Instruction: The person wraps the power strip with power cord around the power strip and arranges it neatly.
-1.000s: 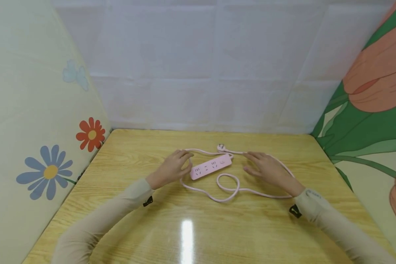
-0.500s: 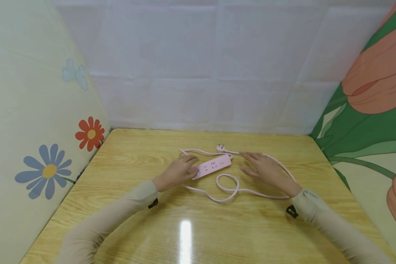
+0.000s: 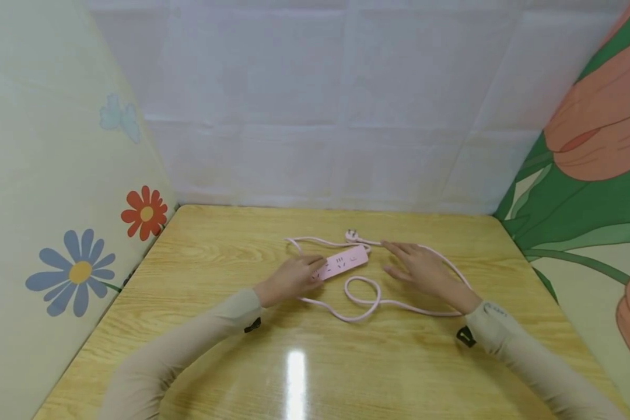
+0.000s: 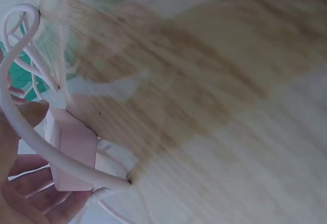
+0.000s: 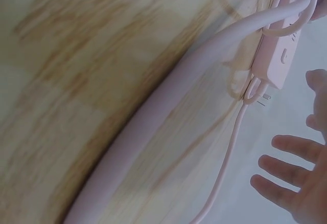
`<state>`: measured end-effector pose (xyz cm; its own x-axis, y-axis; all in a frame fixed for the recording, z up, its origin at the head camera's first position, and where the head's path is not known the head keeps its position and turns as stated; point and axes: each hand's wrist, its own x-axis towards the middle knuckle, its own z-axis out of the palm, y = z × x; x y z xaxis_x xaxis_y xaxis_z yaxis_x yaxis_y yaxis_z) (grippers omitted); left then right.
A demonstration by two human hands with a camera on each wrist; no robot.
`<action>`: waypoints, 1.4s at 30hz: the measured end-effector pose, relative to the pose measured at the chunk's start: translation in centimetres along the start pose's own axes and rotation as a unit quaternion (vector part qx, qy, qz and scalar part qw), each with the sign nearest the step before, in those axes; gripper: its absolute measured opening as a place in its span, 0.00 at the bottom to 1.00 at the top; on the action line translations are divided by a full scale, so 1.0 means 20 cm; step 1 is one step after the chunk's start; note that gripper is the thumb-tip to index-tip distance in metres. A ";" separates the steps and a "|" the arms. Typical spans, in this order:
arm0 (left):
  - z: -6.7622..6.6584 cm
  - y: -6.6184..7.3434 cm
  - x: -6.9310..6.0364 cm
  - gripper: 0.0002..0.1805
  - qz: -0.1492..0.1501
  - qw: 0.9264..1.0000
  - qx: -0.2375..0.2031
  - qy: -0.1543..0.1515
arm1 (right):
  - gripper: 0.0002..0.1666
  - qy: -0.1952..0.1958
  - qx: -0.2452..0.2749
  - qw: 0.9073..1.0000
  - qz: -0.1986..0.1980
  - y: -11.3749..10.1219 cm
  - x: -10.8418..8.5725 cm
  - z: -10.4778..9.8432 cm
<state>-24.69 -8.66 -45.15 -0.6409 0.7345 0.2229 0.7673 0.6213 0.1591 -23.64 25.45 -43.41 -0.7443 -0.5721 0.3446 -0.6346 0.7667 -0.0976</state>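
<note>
A pink power strip [image 3: 346, 261] lies at a slant on the wooden table. My left hand [image 3: 291, 279] grips its left end; in the left wrist view the thumb and fingers sit on opposite sides of the strip's end [image 4: 76, 138]. The strip's pink cord [image 3: 420, 311] winds about it, with a small loop in front. Behind the strip lies the plug [image 3: 352, 235], prongs visible. My right hand [image 3: 425, 271] hovers right of the strip, over the cord's right side. In the right wrist view its fingers [image 5: 286, 173] are spread and hold nothing.
The wooden table [image 3: 231, 361] meets a white cloth backdrop [image 3: 294, 116] at the back. A flower-patterned panel [image 3: 42, 186] stands at the left, and another with large tulips [image 3: 598, 140] at the right.
My left hand has moved right, from beside the strip onto its left end, and taken hold of it. The right hand has shifted slightly left. The strip stays in place.
</note>
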 end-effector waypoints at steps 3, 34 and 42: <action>0.01 0.01 0.01 0.32 -0.007 1.000 0.004 -0.002 | 0.37 0.006 -0.004 1.000 -0.006 0.00 0.00 0.00; 0.06 0.08 0.07 0.36 -0.110 0.994 0.001 -0.010 | 0.36 0.032 -0.013 0.999 -0.031 0.01 -0.02 0.02; 0.06 0.08 0.06 0.31 -0.157 0.987 0.035 0.003 | 0.35 0.044 -0.015 0.998 -0.042 0.00 -0.01 0.02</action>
<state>-24.28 -6.56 -45.82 -0.8462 0.5021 0.1785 0.5281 0.8349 0.1549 -23.61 25.49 -43.82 -0.6667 -0.6075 0.4317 -0.6865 0.7262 -0.0383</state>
